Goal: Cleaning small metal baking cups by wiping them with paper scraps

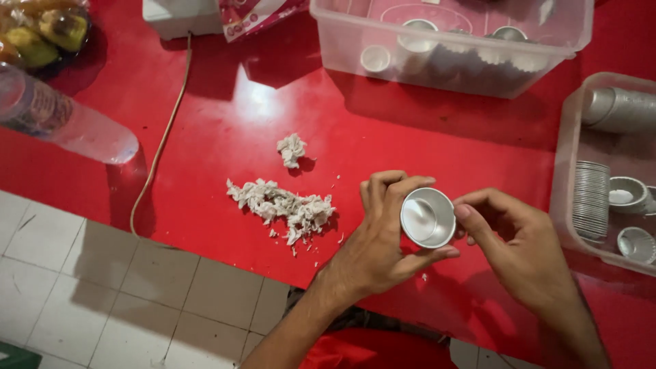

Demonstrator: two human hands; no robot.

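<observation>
My left hand (379, 236) grips a small shiny metal cup (427, 217), its open mouth turned up toward the camera. My right hand (512, 242) is beside it, with the fingertips touching the cup's right rim. Both hands hover over the near edge of a red table (225, 130). Just left of my hands lies a pile of white paper scraps (283, 207), with a smaller crumpled scrap (292, 149) a little farther back.
A clear plastic tub (574, 27) at the back holds several metal cups. Another tub (566, 171) at the right holds stacked metal moulds. A plastic bottle (65, 123) lies at the left, beside a thin cord (160, 147). White floor tiles (102, 294) lie below the table edge.
</observation>
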